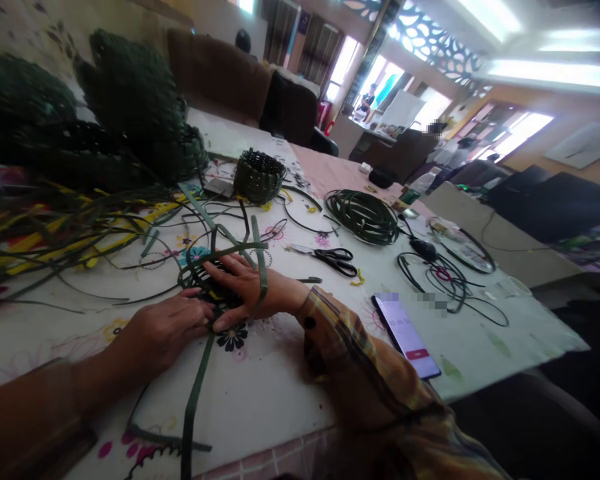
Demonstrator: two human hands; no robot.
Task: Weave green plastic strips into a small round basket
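A partly woven basket of dark green flat strips [194, 272] lies on the table, with loose strip ends sticking up and out around it. My right hand [240, 287] rests over the weave, fingers stretched and thumb apart. At the near left edge of the piece, my left hand [173, 330] is closed in a pinch on a green strip. One long strip [194, 393] runs from there toward the table's front edge. The fingertips of my left hand are partly hidden, as is much of the weave beneath my right hand.
Black-handled scissors [336, 259] lie to the right, near a coil of green strip [363, 217] and a lit phone [405, 333]. Behind stands a small woven basket [260, 175]. Green and yellow strips [80, 233] and large woven baskets [135, 100] fill the left side.
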